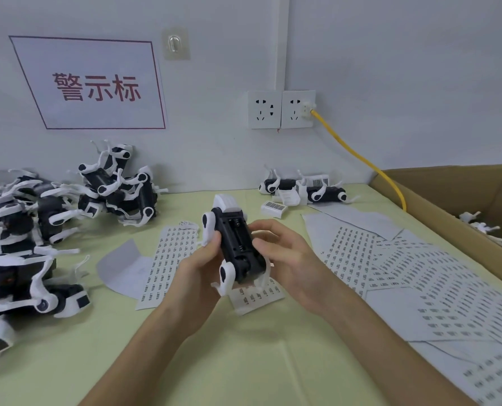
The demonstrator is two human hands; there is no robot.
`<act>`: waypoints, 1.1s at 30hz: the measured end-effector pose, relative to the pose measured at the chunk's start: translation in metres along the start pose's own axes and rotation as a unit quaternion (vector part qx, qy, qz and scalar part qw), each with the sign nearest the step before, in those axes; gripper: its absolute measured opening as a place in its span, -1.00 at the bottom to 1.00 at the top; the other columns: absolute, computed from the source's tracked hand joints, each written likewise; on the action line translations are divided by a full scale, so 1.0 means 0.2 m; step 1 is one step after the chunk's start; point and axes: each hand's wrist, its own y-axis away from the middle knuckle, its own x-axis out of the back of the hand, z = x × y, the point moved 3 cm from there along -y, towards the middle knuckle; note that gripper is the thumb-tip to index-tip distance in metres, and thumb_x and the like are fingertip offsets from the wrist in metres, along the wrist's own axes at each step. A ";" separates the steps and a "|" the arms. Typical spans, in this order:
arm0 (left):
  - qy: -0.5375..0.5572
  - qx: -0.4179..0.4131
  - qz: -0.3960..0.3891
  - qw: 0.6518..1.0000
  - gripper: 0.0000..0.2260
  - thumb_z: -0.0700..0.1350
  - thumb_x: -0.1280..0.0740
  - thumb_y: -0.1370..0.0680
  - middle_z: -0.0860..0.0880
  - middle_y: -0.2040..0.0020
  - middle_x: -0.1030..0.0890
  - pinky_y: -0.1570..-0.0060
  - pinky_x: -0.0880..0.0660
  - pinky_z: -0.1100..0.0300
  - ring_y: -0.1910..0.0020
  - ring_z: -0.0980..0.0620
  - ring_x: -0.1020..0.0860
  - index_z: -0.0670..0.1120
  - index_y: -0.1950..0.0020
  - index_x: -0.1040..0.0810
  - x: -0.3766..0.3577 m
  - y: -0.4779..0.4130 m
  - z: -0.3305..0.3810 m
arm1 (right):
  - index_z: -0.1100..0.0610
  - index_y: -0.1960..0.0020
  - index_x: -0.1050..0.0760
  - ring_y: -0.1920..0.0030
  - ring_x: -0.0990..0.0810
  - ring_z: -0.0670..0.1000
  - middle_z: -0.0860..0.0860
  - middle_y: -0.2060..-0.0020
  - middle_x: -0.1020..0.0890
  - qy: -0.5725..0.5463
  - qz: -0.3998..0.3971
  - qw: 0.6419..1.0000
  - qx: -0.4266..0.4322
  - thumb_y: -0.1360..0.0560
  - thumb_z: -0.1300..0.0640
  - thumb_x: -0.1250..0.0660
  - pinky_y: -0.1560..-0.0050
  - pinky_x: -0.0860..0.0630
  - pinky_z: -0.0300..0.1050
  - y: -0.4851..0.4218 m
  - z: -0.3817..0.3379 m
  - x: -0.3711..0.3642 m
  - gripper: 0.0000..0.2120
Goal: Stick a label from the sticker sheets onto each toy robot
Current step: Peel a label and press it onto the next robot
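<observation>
I hold a black and white toy robot [234,244] belly up above the table, its open battery bay facing me. My left hand [198,271] grips its left side from below, thumb on the black body. My right hand [282,253] curls round its right side, fingertips touching the edge of the bay. Sticker sheets lie flat under and around it: one [168,259] to the left, one [255,297] directly beneath, and several overlapping sheets [419,273] to the right. I cannot tell whether a label is on a fingertip.
A heap of toy robots [39,224] fills the table's left side. Two more robots [302,190] and loose white covers [273,208] lie by the back wall. A cardboard box [448,206] with robots stands at right. A yellow cable [361,159] runs from the wall sockets [282,109].
</observation>
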 end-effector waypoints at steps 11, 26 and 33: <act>-0.062 -0.005 0.031 0.998 -0.57 0.21 -0.22 -0.62 -0.17 -0.37 -0.61 -0.24 -0.58 -0.15 -0.35 -0.25 -0.58 0.06 -0.38 -0.62 0.00 0.00 0.01 | 0.16 -0.28 -0.51 -0.04 -0.66 0.19 0.35 -0.24 -0.52 0.024 0.020 1.000 -0.001 -0.43 0.13 -0.46 -0.17 -0.57 0.29 0.00 0.01 0.00 -0.56; 0.083 0.014 0.214 0.973 -0.55 0.27 -0.28 -0.63 -0.06 -0.10 -0.73 0.13 -0.58 0.12 0.07 -0.02 -0.72 -0.01 -0.33 -0.63 0.12 -0.02 -0.01 | -0.03 -0.51 -0.29 -0.55 -0.15 0.04 -0.04 -0.55 -0.22 0.629 0.052 0.764 -0.136 -0.51 -0.32 -0.30 -0.48 -0.05 0.11 -0.04 0.21 0.08 -0.32; 0.137 0.014 0.238 0.961 -0.62 0.20 -0.43 -0.46 -0.05 -0.01 -0.75 -0.14 -0.56 0.06 -0.04 0.00 -0.71 -0.08 -0.04 -0.68 0.12 -0.02 0.00 | -0.08 -0.48 -0.36 -0.40 -0.41 0.00 -0.07 -0.36 -0.46 0.554 0.086 0.821 -0.112 -0.43 -0.01 -0.50 -0.43 -0.26 0.00 -0.03 0.15 0.07 -0.34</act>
